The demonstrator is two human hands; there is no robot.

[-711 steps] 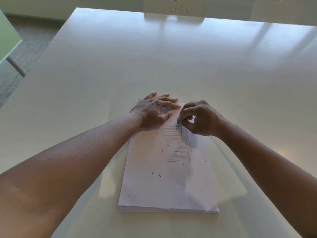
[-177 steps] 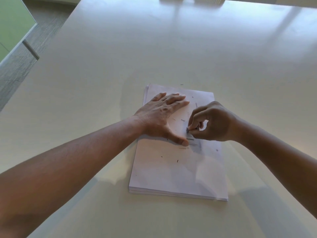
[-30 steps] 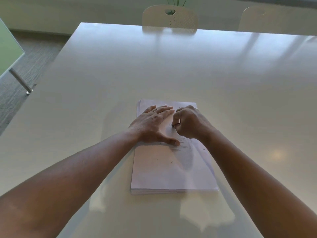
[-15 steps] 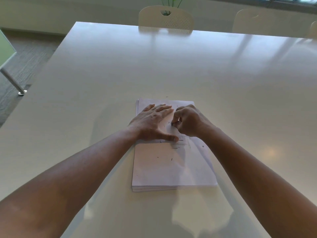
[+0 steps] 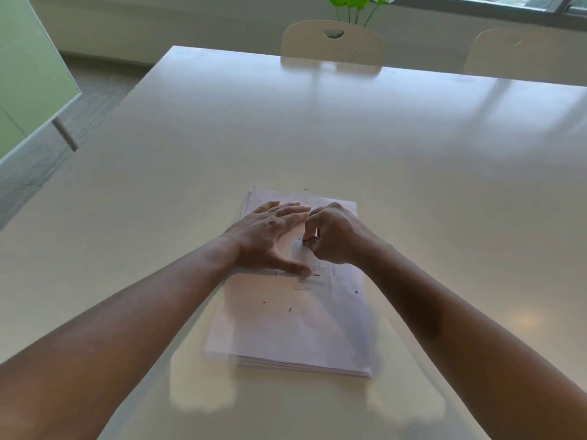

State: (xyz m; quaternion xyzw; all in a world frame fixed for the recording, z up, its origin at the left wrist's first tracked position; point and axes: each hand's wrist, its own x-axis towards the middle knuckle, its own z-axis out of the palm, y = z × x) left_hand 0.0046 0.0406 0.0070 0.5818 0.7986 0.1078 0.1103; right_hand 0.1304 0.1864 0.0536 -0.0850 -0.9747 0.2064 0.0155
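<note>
Item: stack of paper [image 5: 295,328], white, lying flat on the near middle of a pale glossy table [image 5: 317,138], its far left corner slightly fanned. Top sheet: faint grey strokes [image 5: 313,279] in a patch just below the hands, with short dark slivers [image 5: 289,309] scattered loose across it. Left hand [image 5: 266,239]: spread flat on the far left part of the top sheet, fingers straight, thumb stretched toward the strokes, pressing down and grasping nothing. Right hand [image 5: 336,236]: just beside the left, knuckles up, fingers curled tight and pinching a small dark piece [image 5: 308,240] whose tip meets the paper. What the piece is cannot be told at this size. Work in hand, as judged: marking or rubbing the sheet with that piece while the other hand pins the stack. Surroundings: two pale chairs [image 5: 332,47] at the far edge, a green plant [image 5: 352,4] behind them, a green panel [image 5: 25,74] on the left. Hazards, as judged: the piece is tiny and held only by fingertips, so a hard stroke could snap it or flick it out of the pinch. Easing the flat hand would let the top sheet slide or crease under the stroke. The heel of the right hand lies close to the strokes and could smear them. A sweep of either wrist could brush the loose slivers off onto the table.
</note>
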